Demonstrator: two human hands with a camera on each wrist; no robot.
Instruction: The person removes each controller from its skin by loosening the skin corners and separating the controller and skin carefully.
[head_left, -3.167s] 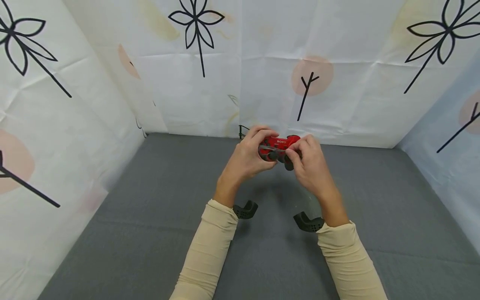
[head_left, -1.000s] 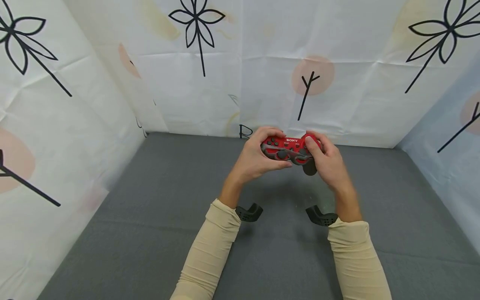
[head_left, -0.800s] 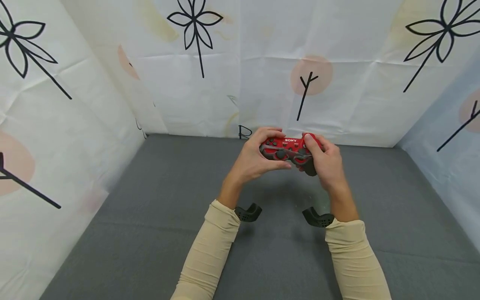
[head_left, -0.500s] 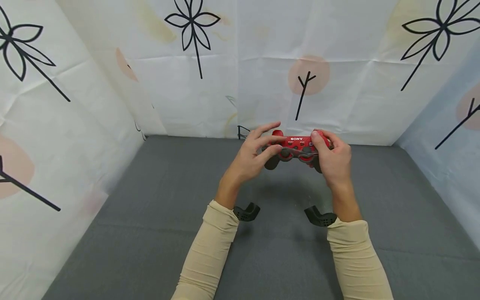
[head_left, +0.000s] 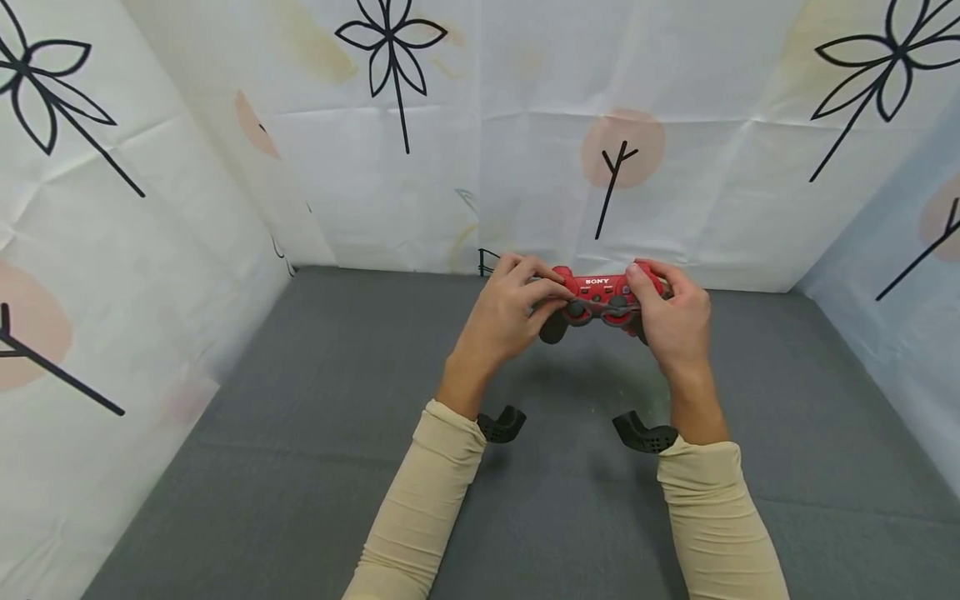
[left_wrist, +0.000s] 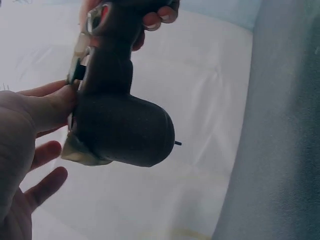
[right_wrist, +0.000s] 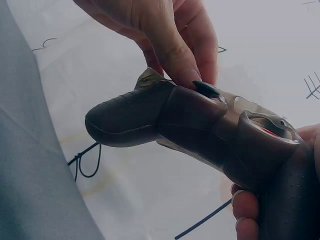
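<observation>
A red Sony game controller (head_left: 597, 284), its handles wrapped in a dark silicone cover (head_left: 553, 327), is held up above the table near the back wall. My left hand (head_left: 504, 315) pinches the cover's edge by the left thumbstick, thumb in front and fingers behind. In the right wrist view, that thumb meets the edge beside the dark stick (right_wrist: 206, 89). My right hand (head_left: 681, 327) grips the right end, thumb on the red face and fingers wrapped below. A loose, see-through flap of the cover (left_wrist: 82, 151) sticks out near the left handle in the left wrist view.
A grey cloth-covered table (head_left: 315, 467) lies below the hands. White fabric walls (head_left: 525, 167) with plant prints rise at the back and sides. Black camera mounts sit on the left wrist (head_left: 502, 425) and right wrist (head_left: 645, 433).
My left hand lets go of its wide grip around the controller's left end, spreads its fingers, then pinches at the left side. The controller has shifted to the right; my right hand keeps its grip.
</observation>
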